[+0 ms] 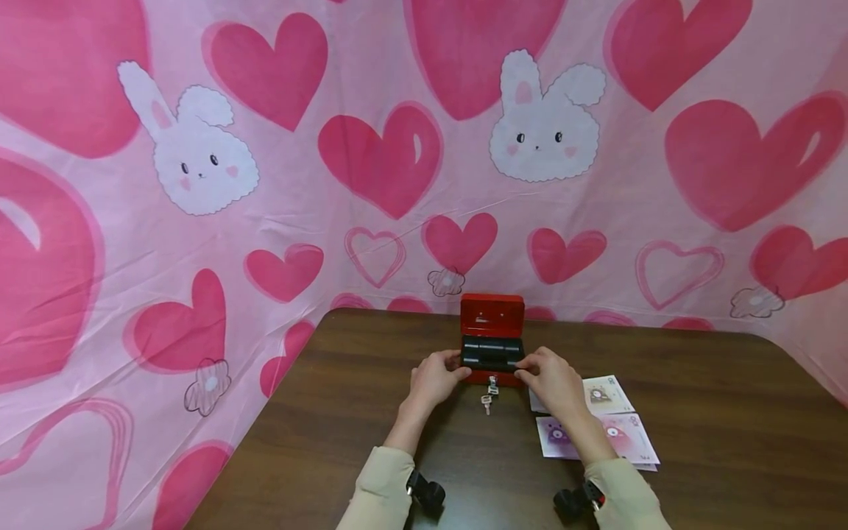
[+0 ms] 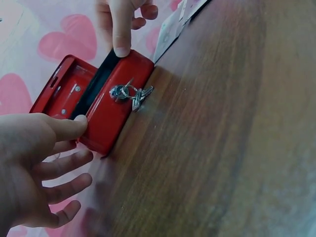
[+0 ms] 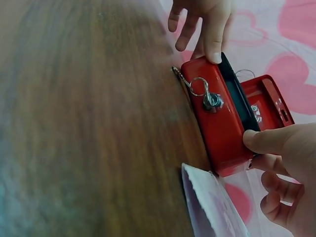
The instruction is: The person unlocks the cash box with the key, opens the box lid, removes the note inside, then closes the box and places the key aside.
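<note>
A small red cash box [image 1: 492, 379] stands on the table with its lid [image 1: 492, 315] raised at the back. Inside it sits a black tray [image 1: 492, 353], whose dark rim shows above the red front in the right wrist view. A ring of keys [image 2: 139, 97] hangs from the front lock [image 3: 213, 101]. My left hand [image 1: 435, 377] grips the box's left end, thumb at the front top corner by the tray rim. On the opposite end, my right hand [image 1: 551, 377] grips the right corner between thumb and fingers. The fingertips behind the end walls are partly hidden.
Play banknotes [image 1: 629, 438] with cartoon prints lie right of the box, partly under my right forearm. The brown wooden table [image 1: 729, 412] extends to both sides. A pink cloth [image 1: 371, 88] with hearts and rabbits hangs behind it.
</note>
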Tool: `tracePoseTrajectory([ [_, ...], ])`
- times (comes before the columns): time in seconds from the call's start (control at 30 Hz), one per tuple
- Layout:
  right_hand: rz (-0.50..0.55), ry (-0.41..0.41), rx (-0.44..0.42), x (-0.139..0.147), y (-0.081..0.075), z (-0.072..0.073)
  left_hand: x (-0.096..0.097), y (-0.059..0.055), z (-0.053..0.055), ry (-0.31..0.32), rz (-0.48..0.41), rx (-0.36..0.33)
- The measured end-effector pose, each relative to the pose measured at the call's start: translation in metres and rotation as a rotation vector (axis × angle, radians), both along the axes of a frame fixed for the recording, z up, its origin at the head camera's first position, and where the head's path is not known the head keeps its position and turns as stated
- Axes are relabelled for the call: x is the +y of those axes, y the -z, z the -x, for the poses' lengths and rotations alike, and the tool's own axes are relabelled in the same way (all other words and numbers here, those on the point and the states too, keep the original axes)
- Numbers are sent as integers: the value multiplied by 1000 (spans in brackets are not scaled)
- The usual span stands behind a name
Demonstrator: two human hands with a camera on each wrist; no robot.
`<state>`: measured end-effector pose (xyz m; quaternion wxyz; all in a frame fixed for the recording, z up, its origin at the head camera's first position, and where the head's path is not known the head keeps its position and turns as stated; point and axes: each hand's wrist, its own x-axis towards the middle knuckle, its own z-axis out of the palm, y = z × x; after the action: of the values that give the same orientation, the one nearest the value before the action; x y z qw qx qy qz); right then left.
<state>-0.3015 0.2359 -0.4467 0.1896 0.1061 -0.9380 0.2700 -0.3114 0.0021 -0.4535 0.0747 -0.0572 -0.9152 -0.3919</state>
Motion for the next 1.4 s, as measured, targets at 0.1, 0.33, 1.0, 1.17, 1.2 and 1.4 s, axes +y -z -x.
tracePoseTrajectory([
  [0.1,-9,-2,-7,0,0,0,-1,0,0,-2,-8,-10],
  [0.33,-49,-1,-46,0,0,-2,-2,0,0,6,-28,-28],
  [1.0,41,-26,-65,15,-19,-4,-13,-17,2,104,-84,-48],
  [1.17,31,-17,-30,13,-33,4,-12,-29,11,141,-55,8],
  [1.2,30,-17,-26,12,-36,6,-12,-32,13,142,-49,19],
  [1.4,29,-9,-24,14,-46,20,-10,-41,26,114,-20,28],
])
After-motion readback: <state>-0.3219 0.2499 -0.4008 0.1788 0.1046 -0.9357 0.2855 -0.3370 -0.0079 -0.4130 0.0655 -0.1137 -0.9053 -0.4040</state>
